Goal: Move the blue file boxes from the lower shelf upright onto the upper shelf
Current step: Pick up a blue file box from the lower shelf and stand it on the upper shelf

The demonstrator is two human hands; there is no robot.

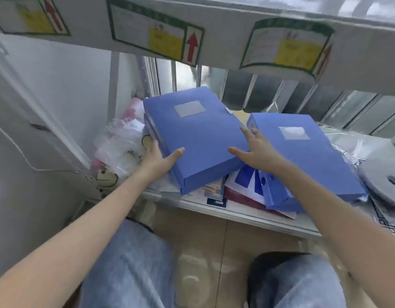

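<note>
The top blue file box (192, 134), flat on the lower shelf (247, 213) toward 11 o'clock, is flanked by the open left hand (157, 160) and right hand (256, 152), apparently not yet gripped, so closing, lifting and uprighting are called for.

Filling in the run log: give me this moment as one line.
stage: reaching | left hand: open, at left edge of left file box | right hand: open, at its right edge | right file box: flat, untouched
</note>
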